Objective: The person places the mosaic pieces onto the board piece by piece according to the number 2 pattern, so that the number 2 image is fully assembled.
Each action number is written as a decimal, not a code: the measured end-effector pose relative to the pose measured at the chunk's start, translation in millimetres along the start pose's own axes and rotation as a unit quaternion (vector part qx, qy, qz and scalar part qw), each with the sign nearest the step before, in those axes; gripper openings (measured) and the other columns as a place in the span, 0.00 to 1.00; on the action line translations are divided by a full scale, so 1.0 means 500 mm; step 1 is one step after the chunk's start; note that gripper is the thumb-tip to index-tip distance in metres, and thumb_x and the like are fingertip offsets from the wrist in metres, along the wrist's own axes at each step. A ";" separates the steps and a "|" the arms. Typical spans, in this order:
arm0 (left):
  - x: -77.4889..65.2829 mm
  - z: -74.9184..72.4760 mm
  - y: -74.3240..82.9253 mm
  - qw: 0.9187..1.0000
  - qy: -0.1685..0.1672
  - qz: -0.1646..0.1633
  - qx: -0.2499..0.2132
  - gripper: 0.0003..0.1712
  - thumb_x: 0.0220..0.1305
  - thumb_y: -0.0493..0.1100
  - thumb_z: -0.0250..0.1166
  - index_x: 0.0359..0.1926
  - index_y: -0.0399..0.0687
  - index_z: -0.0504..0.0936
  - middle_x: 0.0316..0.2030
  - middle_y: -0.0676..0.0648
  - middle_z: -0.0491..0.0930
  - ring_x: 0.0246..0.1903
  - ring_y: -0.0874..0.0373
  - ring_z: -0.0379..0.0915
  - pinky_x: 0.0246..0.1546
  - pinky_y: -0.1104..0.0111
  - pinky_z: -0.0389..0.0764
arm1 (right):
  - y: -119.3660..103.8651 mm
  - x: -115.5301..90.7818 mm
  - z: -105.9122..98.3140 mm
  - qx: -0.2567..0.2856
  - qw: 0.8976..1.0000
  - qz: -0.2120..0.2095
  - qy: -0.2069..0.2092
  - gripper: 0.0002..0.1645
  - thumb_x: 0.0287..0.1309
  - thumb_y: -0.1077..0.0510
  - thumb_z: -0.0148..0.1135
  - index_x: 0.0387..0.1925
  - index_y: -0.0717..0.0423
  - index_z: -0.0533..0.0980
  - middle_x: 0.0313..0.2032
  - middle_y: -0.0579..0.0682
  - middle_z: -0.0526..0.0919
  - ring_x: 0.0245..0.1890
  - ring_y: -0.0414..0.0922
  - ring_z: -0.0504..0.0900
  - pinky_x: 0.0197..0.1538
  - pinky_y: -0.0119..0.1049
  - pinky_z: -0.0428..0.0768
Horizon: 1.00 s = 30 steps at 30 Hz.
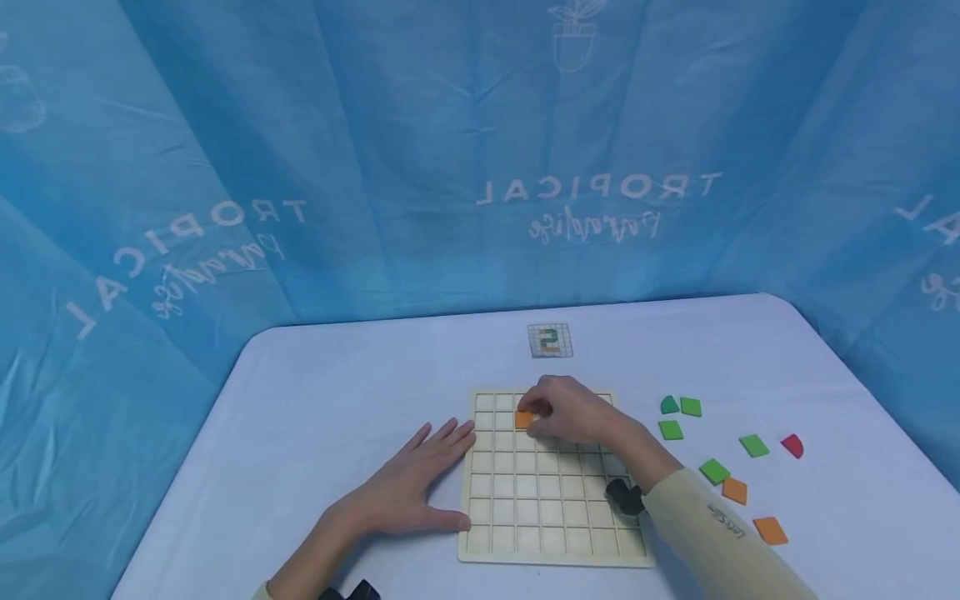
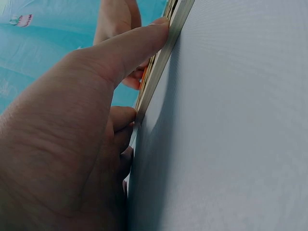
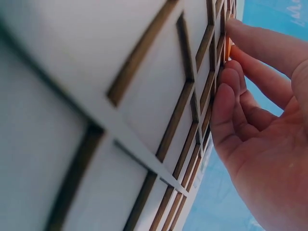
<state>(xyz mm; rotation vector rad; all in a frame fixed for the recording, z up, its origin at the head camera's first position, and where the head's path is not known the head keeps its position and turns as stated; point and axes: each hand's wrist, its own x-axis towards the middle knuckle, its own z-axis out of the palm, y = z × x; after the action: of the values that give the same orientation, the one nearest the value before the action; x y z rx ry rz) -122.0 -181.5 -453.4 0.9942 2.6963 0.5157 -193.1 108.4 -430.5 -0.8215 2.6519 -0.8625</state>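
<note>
A pale wooden grid board [image 1: 555, 561] lies on the table with square recesses across it. My right hand [image 1: 573, 412] reaches over its upper part and pinches an orange square tile [image 1: 523, 420] between thumb and fingers, at a cell in the second row from the far edge. From the right wrist, only the edge of that tile [image 3: 228, 48] shows by the fingertips. My left hand [image 1: 405, 486] lies spread along the board's left side, its fingertips and thumb touching the edge. Seen from the left wrist, the thumb [image 2: 144, 41] presses on the board's rim.
Right of the board lie loose green square tiles [image 1: 753, 446], orange square tiles [image 1: 770, 531], a dark green rounded piece [image 1: 669, 405] and a red rounded piece [image 1: 792, 446]. Behind the board is a small gridded card [image 1: 550, 340] showing a 2-like figure. Blue curtains [image 1: 420, 250] surround the table.
</note>
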 end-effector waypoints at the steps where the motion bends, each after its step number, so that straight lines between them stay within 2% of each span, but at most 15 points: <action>1: 0.000 0.000 0.000 1.000 0.001 0.001 0.001 0.61 0.49 0.80 0.57 0.76 0.57 0.48 0.74 0.61 0.41 0.73 0.61 0.31 0.71 0.57 0.36 | 0.000 -0.001 -0.001 0.002 1.000 0.002 0.001 0.16 0.51 0.58 0.72 0.44 0.52 0.83 0.33 0.42 0.77 0.34 0.37 0.74 0.39 0.33 0.78; 12: 0.001 0.001 -0.002 1.000 0.006 0.005 0.003 0.61 0.49 0.80 0.57 0.76 0.57 0.48 0.74 0.62 0.40 0.73 0.62 0.31 0.71 0.58 0.35 | 0.017 -0.018 -0.015 0.044 0.999 0.024 0.012 0.15 0.53 0.60 0.70 0.44 0.52 0.83 0.36 0.41 0.80 0.36 0.37 0.77 0.41 0.34 0.79; 21: -0.001 0.004 -0.007 1.000 0.016 0.026 0.005 0.61 0.50 0.79 0.58 0.76 0.55 0.49 0.75 0.59 0.42 0.73 0.60 0.33 0.71 0.58 0.36 | 0.039 -0.067 -0.032 0.070 0.996 0.029 0.036 0.16 0.56 0.59 0.68 0.47 0.56 0.81 0.39 0.45 0.81 0.38 0.40 0.77 0.42 0.36 0.79; 30: 0.001 0.001 -0.004 1.000 0.007 0.015 0.001 0.61 0.49 0.79 0.58 0.76 0.55 0.48 0.75 0.59 0.41 0.73 0.60 0.32 0.71 0.58 0.35 | 0.086 -0.121 -0.062 0.043 0.996 0.042 0.068 0.16 0.56 0.58 0.69 0.47 0.54 0.82 0.36 0.42 0.80 0.36 0.39 0.76 0.40 0.38 0.79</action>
<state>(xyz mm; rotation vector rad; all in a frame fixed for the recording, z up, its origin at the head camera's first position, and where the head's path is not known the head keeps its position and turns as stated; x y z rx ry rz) -123.0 -182.5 -454.7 1.0363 2.6989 0.5294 -174.6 186.4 -428.4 -0.6463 2.7205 -1.0379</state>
